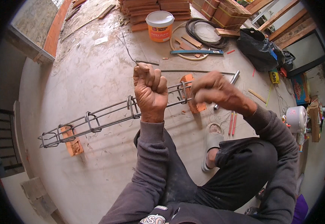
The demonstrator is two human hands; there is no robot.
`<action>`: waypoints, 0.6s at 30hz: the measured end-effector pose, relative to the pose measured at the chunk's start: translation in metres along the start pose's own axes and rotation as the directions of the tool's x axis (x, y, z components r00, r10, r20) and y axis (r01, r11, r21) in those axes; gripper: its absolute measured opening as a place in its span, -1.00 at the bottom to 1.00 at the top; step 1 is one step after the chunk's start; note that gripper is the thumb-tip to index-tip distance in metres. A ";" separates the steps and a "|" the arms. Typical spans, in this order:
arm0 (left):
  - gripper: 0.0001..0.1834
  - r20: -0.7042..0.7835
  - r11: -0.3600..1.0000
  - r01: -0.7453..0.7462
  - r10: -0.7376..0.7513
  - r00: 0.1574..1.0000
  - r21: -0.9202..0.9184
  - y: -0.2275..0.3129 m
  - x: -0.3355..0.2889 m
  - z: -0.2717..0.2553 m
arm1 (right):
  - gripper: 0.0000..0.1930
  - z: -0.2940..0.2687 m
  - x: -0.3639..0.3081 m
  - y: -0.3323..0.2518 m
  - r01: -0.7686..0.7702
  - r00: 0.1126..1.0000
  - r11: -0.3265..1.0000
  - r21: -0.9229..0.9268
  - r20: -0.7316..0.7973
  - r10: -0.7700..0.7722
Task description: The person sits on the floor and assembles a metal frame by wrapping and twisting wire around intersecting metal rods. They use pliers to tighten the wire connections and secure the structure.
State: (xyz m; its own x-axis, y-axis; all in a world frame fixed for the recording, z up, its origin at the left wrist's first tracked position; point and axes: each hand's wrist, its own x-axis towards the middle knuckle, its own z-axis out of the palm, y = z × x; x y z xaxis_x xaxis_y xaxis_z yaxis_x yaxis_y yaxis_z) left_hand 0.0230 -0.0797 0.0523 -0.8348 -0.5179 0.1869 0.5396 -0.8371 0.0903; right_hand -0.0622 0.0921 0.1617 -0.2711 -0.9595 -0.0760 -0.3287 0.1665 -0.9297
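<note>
My left hand (151, 89) is raised with its fingers curled closed, pinching thin tie wire (126, 46) whose ends stick up past the fingertips. Below it, a long rebar cage (112, 111) of straight bars and square stirrups lies slantwise across the floor. One orange brick (72, 141) props its left end, another brick (196, 107) its right part. My right hand (218, 91) is beside that right part, bent at the wrist and blurred by motion; whether its fingers hold anything is unclear. A silver tube (236, 77) passes behind it.
A loose rebar rod (198, 71) lies beyond the cage. Farther off are a putty bucket (160, 27), a wire coil (216, 43), a blue flat bar (197, 52) and stacked tiles (140, 15). Red pencils (232, 124) lie by my sandalled foot (214, 140). A black bag (257, 48) sits right.
</note>
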 end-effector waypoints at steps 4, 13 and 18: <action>-0.77 0.074 0.999 0.045 -0.046 0.996 0.012 -0.016 -0.005 0.018 | -0.80 -0.017 0.021 0.007 0.097 0.898 0.971 -0.217 -0.402 -0.180; -0.70 0.065 0.970 -0.064 0.050 0.997 0.233 -0.005 -0.003 0.021 | -0.80 -0.009 0.028 0.068 -0.058 0.989 0.665 -0.745 -0.134 -0.065; -0.74 0.060 0.992 -0.066 0.060 0.996 0.106 0.010 -0.001 0.003 | -0.87 0.024 0.015 0.040 0.115 0.941 0.980 -0.160 0.334 -0.056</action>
State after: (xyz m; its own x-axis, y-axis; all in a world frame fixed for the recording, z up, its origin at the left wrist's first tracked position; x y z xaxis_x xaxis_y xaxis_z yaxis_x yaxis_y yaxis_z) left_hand 0.0300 -0.0871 0.0559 -0.7931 -0.5553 0.2503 0.6018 -0.7779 0.1808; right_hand -0.0578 0.0794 0.1152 0.0658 -0.9879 -0.1401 -0.4985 0.0890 -0.8623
